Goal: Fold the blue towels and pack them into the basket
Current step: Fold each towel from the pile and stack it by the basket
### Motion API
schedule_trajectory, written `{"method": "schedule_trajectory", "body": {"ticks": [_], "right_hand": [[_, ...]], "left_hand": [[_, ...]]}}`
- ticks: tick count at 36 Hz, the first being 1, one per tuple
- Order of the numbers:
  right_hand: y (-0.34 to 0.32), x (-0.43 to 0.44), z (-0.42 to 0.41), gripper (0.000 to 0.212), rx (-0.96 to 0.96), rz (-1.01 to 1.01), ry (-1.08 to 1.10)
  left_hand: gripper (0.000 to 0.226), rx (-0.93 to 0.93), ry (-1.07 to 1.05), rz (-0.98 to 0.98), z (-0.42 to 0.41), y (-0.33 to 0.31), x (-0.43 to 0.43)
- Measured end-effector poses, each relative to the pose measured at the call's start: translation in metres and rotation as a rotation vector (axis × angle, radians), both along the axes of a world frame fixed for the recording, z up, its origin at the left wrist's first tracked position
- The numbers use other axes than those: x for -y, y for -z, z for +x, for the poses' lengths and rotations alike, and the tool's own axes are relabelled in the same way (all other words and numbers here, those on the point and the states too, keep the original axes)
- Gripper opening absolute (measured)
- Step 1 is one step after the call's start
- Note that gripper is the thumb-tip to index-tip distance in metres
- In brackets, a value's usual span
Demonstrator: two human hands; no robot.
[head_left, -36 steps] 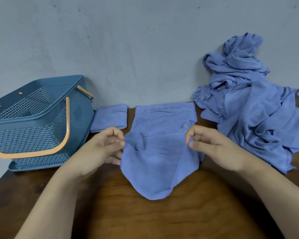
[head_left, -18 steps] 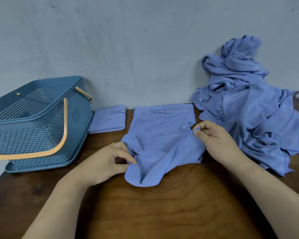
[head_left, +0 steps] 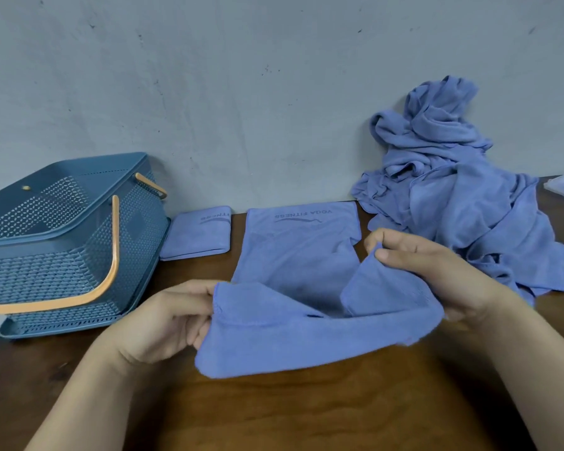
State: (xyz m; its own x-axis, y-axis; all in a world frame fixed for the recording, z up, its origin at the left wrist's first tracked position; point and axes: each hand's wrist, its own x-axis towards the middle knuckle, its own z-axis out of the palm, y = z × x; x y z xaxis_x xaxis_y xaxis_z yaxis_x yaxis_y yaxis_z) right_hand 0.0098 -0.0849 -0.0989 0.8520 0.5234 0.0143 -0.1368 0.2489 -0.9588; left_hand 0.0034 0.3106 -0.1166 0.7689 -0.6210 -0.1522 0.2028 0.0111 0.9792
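Blue YOGA FITNESS towel (head_left: 293, 255), corners pinched by left hand (head_left: 163, 323), 9 o'clock, and right hand (head_left: 437, 275), 3 o'clock, left grip seemingly part-hidden by cloth

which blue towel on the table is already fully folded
The small folded blue towel beside the blue plastic basket. The large middle towel is only partly folded; the rest lie in a crumpled heap.

A plain indoor room, home or workroom, hard to tell: a dark wooden surface (head_left: 274, 415) stands against a bare, scuffed grey wall (head_left: 241, 92), with a plastic basket (head_left: 62, 255) at its left edge and heaped blue towels (head_left: 453, 206) at its far right.
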Motion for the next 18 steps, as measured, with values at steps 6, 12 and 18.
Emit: {"method": "schedule_trajectory", "body": {"ticks": [6,12,18], "right_hand": [[0.003,-0.012,0.001,0.005,-0.122,0.08,0.068],[0.045,-0.016,0.042,0.024,-0.06,-0.323,0.725],[0.063,-0.003,0.046,0.057,0.201,-0.828,0.579]], "left_hand": [[0.06,-0.082,-0.062,-0.08,0.008,0.018,0.004],[0.021,0.107,-0.641,0.261,0.026,0.038,0.037],[0.023,0.316,-0.698,0.558,0.031,0.051,0.041]]}}
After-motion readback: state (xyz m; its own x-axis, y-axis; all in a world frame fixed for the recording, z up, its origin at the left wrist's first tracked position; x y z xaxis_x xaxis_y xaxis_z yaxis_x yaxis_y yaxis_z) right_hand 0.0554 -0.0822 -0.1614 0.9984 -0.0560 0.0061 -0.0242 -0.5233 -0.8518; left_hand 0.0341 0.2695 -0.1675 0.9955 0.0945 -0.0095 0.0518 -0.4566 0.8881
